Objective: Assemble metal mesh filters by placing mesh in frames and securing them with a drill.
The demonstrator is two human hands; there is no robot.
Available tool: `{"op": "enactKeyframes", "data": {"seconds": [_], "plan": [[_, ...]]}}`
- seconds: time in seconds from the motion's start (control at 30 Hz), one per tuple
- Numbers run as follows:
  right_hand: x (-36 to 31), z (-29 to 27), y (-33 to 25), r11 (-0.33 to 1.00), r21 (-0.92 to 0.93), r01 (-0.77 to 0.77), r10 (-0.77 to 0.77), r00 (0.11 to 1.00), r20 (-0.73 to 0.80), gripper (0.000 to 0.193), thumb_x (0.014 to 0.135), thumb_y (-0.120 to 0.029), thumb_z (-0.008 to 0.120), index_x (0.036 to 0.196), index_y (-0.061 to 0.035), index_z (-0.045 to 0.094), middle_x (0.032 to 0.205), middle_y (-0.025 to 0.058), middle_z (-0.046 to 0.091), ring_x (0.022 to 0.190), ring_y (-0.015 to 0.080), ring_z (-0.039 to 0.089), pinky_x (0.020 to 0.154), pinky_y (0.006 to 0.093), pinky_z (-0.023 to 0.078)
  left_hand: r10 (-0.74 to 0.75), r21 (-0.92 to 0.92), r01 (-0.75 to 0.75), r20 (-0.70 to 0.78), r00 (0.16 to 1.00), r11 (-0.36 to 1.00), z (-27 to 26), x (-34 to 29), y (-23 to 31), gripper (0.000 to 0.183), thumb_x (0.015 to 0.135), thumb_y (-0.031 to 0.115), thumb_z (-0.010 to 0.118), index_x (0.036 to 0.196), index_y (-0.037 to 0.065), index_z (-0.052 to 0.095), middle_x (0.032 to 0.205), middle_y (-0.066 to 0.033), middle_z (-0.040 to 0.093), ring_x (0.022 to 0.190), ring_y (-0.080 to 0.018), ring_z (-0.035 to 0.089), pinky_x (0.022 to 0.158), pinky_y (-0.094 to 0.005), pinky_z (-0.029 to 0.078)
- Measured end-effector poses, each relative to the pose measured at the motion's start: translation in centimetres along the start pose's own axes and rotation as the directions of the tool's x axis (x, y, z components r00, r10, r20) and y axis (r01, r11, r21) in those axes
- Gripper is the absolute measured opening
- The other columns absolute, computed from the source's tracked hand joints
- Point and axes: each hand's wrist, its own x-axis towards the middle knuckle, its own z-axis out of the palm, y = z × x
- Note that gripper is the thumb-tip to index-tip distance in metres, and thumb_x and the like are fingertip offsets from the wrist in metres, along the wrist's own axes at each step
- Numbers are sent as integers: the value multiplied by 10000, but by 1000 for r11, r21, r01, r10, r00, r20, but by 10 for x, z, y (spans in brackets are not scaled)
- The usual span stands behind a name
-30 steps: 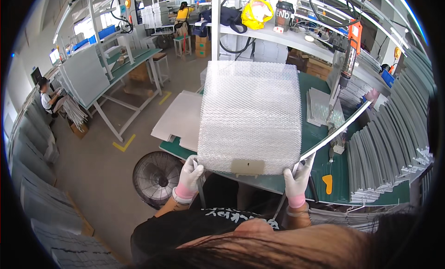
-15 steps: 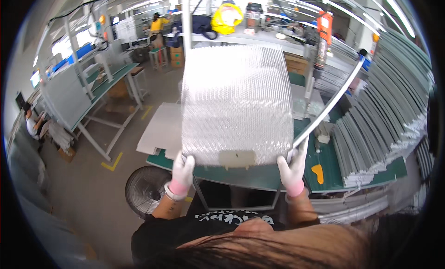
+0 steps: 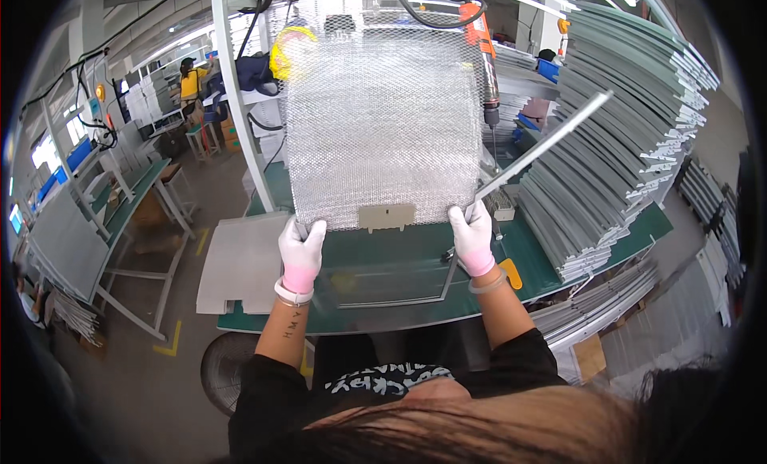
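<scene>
nearest, on the left wrist, there is a white band, and above it the left hand (image 3: 301, 252), in a white glove with pink cuff, pinches the lower left corner of a silver, see-through sheet of metal mesh (image 3: 383, 128). the right hand (image 3: 473, 240), gloved in the same way, grips the lower right corner, thumb in front. so the grip is closed at both corners, and the mesh stands raised over the table, in front of the chest. a beige flat plate with small tabs (image 3: 387, 217) is at the middle of its lower edge. from beside the right hand, a long pale metal strip (image 3: 551, 141) goes up to the right; if the fingers hold it also, i cannot tell. between the forearms shows the lower bar of a thin grey rectangular frame (image 3: 391, 304), above the green tabletop (image 3: 351, 320). white flat panels (image 3: 240, 264) lie on the left, and a flat yellow hand tool (image 3: 511, 274) lies near the right wrist. further right leans a tall pile of grey slats (image 3: 615, 136). behind the mesh hang an orange and black power tool (image 3: 481, 48), and, farther, a person in a yellow top (image 3: 190, 84) is near a stool.
</scene>
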Motion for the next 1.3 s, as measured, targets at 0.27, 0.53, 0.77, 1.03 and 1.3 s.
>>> {"op": "enactKeyframes", "data": {"seconds": [0.27,0.53,0.77,1.03,1.3], "plan": [[-3,-8,1,997,62,-55,53,998,29,331,899,-100,673,715,-87,398,675,-57,383,630,50,327,543,239,330,24,98,-25,12,1000,995,-6,-6,-3,199,898,9,620,1097,-2,610,818,61,597,650,1,443,587,-180,374],[-5,-16,31,987,155,-43,29,995,90,325,905,-112,673,725,-83,404,693,-45,386,661,45,328,561,230,328,94,7,-94,16,995,996,-8,-15,-8,273,897,1,615,1168,-11,585,947,29,628,757,-17,514,667,-192,430],[19,-42,3,991,120,-64,9,910,414,42,908,-34,621,939,-18,599,721,-61,544,623,13,421,541,214,338,49,-152,-35,90,995,988,-17,0,13,237,887,-16,621,1120,8,579,1012,-3,644,847,-50,565,755,-214,460],[-19,-7,-18,918,-335,211,-266,956,-127,164,862,-91,674,877,-4,535,552,11,393,472,85,369,469,244,310,213,-94,-218,-67,975,971,-3,-17,-2,200,917,4,593,1111,21,551,935,7,607,775,-24,515,689,-189,426],[-19,-16,-17,956,-238,170,-182,983,-31,173,840,-72,672,827,-22,508,527,15,386,464,124,372,458,300,304,-3,-94,13,107,994,996,-18,-9,-10,366,919,6,574,1280,-7,517,1052,14,604,823,-29,501,726,-199,427]]}}
